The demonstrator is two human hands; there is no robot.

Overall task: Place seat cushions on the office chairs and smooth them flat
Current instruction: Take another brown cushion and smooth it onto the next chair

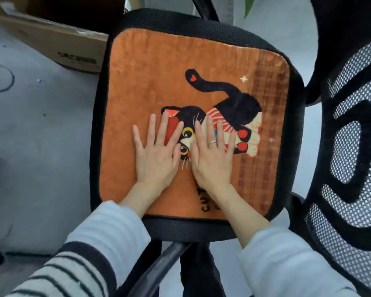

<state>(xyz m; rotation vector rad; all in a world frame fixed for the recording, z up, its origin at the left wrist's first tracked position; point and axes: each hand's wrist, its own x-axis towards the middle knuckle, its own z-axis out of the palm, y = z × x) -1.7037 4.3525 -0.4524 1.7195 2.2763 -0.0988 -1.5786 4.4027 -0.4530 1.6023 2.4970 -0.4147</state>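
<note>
An orange seat cushion with a black cat picture lies flat on the black mesh seat of an office chair. Both of my hands lie side by side on the cushion's near middle, palms down, fingers straight and spread. My left hand covers the cat's ear and cheek. My right hand, with a ring on one finger, covers the cat's striped body and some printed lettering. The cushion sits inside the seat's rim on all sides.
The chair's black-and-white mesh backrest stands at the right. A cardboard box lies on the grey floor at the upper left. The chair's black base leg shows below the seat. A green leaf hangs at the top.
</note>
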